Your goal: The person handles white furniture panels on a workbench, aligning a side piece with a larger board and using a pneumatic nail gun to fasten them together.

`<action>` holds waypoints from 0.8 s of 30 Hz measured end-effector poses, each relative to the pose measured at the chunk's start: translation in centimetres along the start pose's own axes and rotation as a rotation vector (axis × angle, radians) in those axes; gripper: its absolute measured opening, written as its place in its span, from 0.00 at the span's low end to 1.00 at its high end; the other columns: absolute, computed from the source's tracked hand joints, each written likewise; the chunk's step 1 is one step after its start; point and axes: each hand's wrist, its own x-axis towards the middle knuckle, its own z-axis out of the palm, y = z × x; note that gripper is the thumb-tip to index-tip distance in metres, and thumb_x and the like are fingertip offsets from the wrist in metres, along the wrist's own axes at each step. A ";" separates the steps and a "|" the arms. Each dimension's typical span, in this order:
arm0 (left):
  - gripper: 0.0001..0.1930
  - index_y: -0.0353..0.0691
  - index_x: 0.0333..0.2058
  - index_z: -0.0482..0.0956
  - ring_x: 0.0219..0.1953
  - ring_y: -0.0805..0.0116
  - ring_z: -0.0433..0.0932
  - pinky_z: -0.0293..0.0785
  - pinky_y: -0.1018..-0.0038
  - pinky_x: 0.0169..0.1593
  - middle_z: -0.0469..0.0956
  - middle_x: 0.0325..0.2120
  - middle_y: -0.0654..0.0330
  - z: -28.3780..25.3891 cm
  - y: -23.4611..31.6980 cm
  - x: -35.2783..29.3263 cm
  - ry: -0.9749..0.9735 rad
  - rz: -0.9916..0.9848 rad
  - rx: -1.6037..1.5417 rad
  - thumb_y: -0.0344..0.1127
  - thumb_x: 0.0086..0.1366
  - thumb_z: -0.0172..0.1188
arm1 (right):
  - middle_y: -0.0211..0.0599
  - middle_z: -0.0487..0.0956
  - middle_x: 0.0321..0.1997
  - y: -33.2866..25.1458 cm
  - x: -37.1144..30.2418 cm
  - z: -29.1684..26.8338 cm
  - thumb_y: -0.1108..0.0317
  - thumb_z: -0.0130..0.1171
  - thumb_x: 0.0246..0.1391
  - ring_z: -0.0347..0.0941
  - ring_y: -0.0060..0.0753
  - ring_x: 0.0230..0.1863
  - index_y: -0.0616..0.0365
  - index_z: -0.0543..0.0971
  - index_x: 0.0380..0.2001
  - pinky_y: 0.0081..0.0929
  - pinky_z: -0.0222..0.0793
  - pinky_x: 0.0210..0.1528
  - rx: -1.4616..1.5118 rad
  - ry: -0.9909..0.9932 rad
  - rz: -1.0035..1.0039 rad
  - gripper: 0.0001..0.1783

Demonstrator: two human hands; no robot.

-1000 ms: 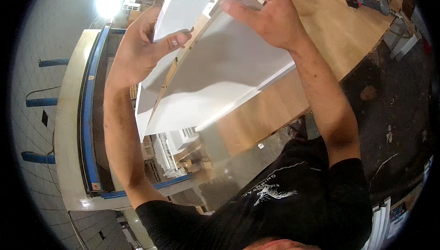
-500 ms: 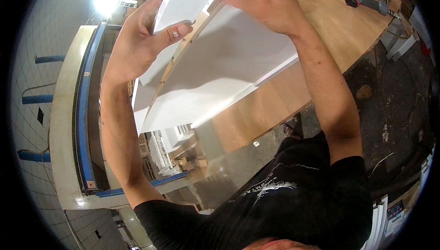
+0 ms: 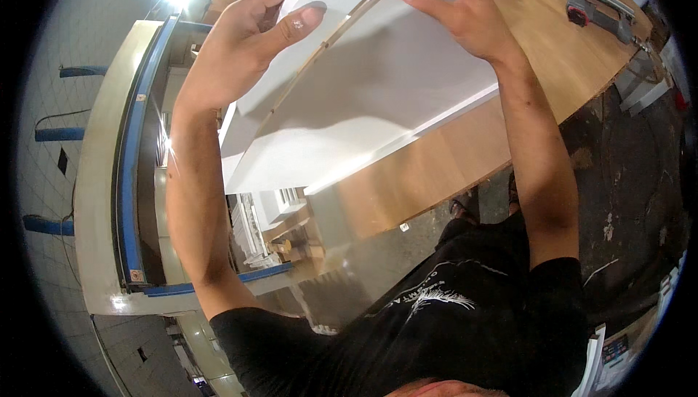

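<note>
A white panel (image 3: 291, 70) stands tilted on the left, my left hand (image 3: 254, 41) wrapped round its outer edge with the thumb on its face. Beside it a second, broad white panel (image 3: 378, 77) meets it at an angle along a seam of bare wood edge (image 3: 323, 46) with small holes or dowels. At the upper end of that seam is my right hand (image 3: 472, 15), thumb stretched toward the second panel's face and apart from the fingers. Those fingertips are cut off by the picture's top edge. Along the second panel's near side runs a white lip (image 3: 407, 139).
The panels rest on a wooden worktable (image 3: 436, 171). A nail gun (image 3: 600, 13) with a hose lies at its far right. To the left stands a long pale machine (image 3: 102, 179) with blue rails. White parts (image 3: 254, 230) are stacked below, beyond the table's left end.
My right hand has moved right along the seam's top, and its thumb has spread from the fingers. The gap between the panels looks narrower. My left hand keeps its grip.
</note>
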 end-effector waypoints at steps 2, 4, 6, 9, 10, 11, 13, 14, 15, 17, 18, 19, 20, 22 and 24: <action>0.23 0.32 0.50 0.79 0.38 0.76 0.76 0.72 0.75 0.43 0.81 0.37 0.62 0.2 -0.5 0.3 -0.010 -0.002 -0.025 0.49 0.71 0.62 | 0.43 0.78 0.58 0.5 0.0 -0.1 0.56 0.65 0.57 0.70 0.37 0.64 0.60 0.77 0.57 0.33 0.63 0.65 -0.065 0.018 -0.007 0.28; 0.23 0.32 0.50 0.79 0.37 0.76 0.75 0.72 0.76 0.43 0.81 0.36 0.62 0.2 -0.9 0.5 -0.015 -0.012 -0.062 0.49 0.71 0.62 | 0.42 0.78 0.57 1.0 0.1 0.0 0.60 0.65 0.58 0.71 0.37 0.62 0.62 0.75 0.58 0.33 0.64 0.65 -0.051 0.013 0.002 0.27; 0.23 0.32 0.49 0.79 0.37 0.77 0.74 0.72 0.76 0.43 0.81 0.36 0.63 -0.1 -0.9 0.6 -0.018 -0.032 -0.009 0.49 0.71 0.61 | 0.42 0.78 0.55 1.3 0.5 0.1 0.66 0.64 0.58 0.72 0.35 0.59 0.64 0.74 0.58 0.34 0.66 0.64 0.043 -0.015 0.029 0.25; 0.23 0.32 0.49 0.79 0.36 0.78 0.74 0.71 0.77 0.42 0.81 0.34 0.63 -0.2 -1.5 0.9 -0.016 -0.053 0.082 0.50 0.72 0.60 | 0.44 0.76 0.59 0.9 0.6 -0.3 0.62 0.65 0.59 0.70 0.36 0.62 0.64 0.72 0.60 0.35 0.64 0.66 0.066 -0.030 0.076 0.29; 0.23 0.32 0.49 0.79 0.36 0.78 0.74 0.71 0.77 0.42 0.81 0.34 0.63 -0.2 -1.7 1.0 -0.013 -0.062 0.116 0.50 0.72 0.59 | 0.45 0.76 0.59 0.9 0.6 -0.2 0.61 0.65 0.58 0.70 0.36 0.63 0.64 0.71 0.61 0.35 0.64 0.66 0.043 -0.020 0.108 0.31; 0.23 0.33 0.48 0.79 0.35 0.78 0.73 0.71 0.77 0.41 0.80 0.33 0.64 0.2 -1.9 0.9 -0.004 -0.034 0.097 0.50 0.72 0.59 | 0.46 0.76 0.59 0.9 0.5 -0.2 0.60 0.66 0.58 0.70 0.37 0.63 0.64 0.71 0.61 0.35 0.64 0.66 0.019 -0.009 0.140 0.32; 0.22 0.33 0.47 0.79 0.34 0.78 0.72 0.70 0.77 0.40 0.78 0.31 0.65 1.2 -2.0 0.8 0.016 0.022 0.061 0.51 0.73 0.58 | 0.47 0.75 0.60 0.8 0.5 0.0 0.59 0.67 0.58 0.70 0.38 0.64 0.64 0.70 0.62 0.36 0.64 0.67 0.012 0.004 0.187 0.34; 0.22 0.34 0.48 0.79 0.34 0.78 0.72 0.70 0.77 0.40 0.78 0.30 0.65 1.3 -2.1 0.8 0.010 0.028 0.057 0.51 0.73 0.58 | 0.48 0.75 0.61 0.8 0.5 0.1 0.59 0.67 0.57 0.69 0.38 0.64 0.64 0.70 0.62 0.36 0.64 0.68 0.030 0.005 0.203 0.34; 0.22 0.34 0.48 0.78 0.34 0.78 0.72 0.70 0.77 0.40 0.78 0.30 0.65 1.4 -2.2 0.8 0.002 0.034 0.054 0.51 0.73 0.58 | 0.49 0.75 0.61 0.7 0.4 0.2 0.59 0.68 0.57 0.69 0.39 0.65 0.64 0.69 0.63 0.36 0.64 0.68 0.047 0.007 0.219 0.35; 0.23 0.34 0.49 0.77 0.35 0.78 0.72 0.70 0.77 0.41 0.78 0.32 0.63 2.1 -2.6 0.7 0.018 0.048 -0.019 0.51 0.73 0.57 | 0.51 0.74 0.62 0.3 0.3 0.4 0.56 0.63 0.61 0.69 0.40 0.65 0.65 0.68 0.64 0.38 0.63 0.69 0.037 0.005 0.191 0.34; 0.24 0.33 0.50 0.77 0.37 0.77 0.73 0.70 0.76 0.43 0.79 0.34 0.61 2.3 -2.7 0.8 0.011 -0.006 0.004 0.51 0.73 0.57 | 0.52 0.74 0.62 0.2 0.3 0.4 0.54 0.60 0.63 0.69 0.41 0.66 0.66 0.67 0.64 0.39 0.63 0.70 0.032 0.004 0.178 0.34; 0.25 0.33 0.51 0.76 0.38 0.75 0.73 0.71 0.75 0.45 0.80 0.36 0.59 2.4 -2.6 0.7 0.010 -0.064 0.028 0.52 0.73 0.57 | 0.49 0.75 0.61 0.5 0.2 0.6 0.54 0.61 0.62 0.69 0.40 0.65 0.65 0.70 0.63 0.36 0.62 0.69 0.088 0.010 0.148 0.33; 0.26 0.32 0.52 0.76 0.40 0.74 0.74 0.71 0.74 0.47 0.80 0.38 0.57 2.3 -2.6 0.6 0.013 -0.120 0.050 0.53 0.73 0.56 | 0.46 0.76 0.60 1.3 0.2 0.7 0.54 0.62 0.61 0.69 0.39 0.65 0.63 0.72 0.61 0.34 0.61 0.68 0.142 0.013 0.117 0.31; 0.30 0.32 0.59 0.72 0.50 0.68 0.73 0.67 0.71 0.56 0.77 0.48 0.54 2.2 -2.7 0.5 0.014 -0.138 0.032 0.55 0.73 0.56 | 0.45 0.76 0.61 2.6 0.4 0.2 0.53 0.60 0.62 0.68 0.39 0.66 0.62 0.74 0.61 0.32 0.59 0.68 0.194 0.009 0.067 0.31; 0.33 0.32 0.63 0.70 0.55 0.65 0.72 0.65 0.70 0.61 0.76 0.52 0.52 2.1 -2.6 0.6 0.018 -0.114 0.029 0.55 0.72 0.56 | 0.47 0.74 0.65 2.8 1.3 -1.4 0.49 0.54 0.65 0.66 0.42 0.68 0.62 0.72 0.63 0.33 0.56 0.70 0.177 -0.006 0.011 0.32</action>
